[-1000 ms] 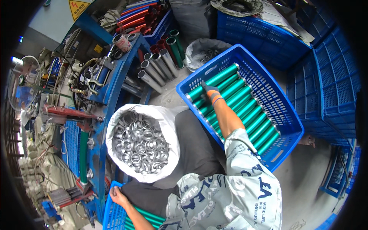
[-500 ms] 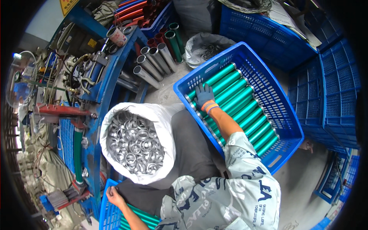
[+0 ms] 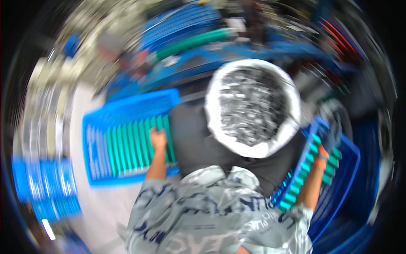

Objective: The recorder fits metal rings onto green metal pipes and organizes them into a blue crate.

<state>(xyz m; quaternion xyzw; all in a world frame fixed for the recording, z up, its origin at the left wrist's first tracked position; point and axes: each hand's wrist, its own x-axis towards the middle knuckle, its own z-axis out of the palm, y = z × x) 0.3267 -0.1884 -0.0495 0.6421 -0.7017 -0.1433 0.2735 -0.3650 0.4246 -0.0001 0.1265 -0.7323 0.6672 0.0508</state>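
My bare left hand (image 3: 158, 138) is over a row of green metal tubes (image 3: 134, 142) in the blue plastic crate (image 3: 87, 154) on the left. Its thumb and fingers look apart, with nothing visible between them; blur hides whether it touches a tube. My right hand (image 3: 331, 136), in a dark glove with an orange cuff, is at the far end of the right-hand blue crate (image 3: 353, 163). Motion smears its fingers, so its grip is unclear. More green tubes (image 3: 294, 186) lie in that crate, partly under my right forearm.
A white sack (image 3: 211, 120) full of silvery metal rings (image 3: 253, 106) stands between the crates, by my legs. Beyond it runs a blue workbench (image 3: 190, 63) with a green tube (image 3: 192, 43) on it. Blue crates (image 3: 44, 180) are stacked at far left.
The view has swung left, so everything is blurred. My left hand has moved from the left crate's rim to over its tubes. My right hand stays at the right crate.
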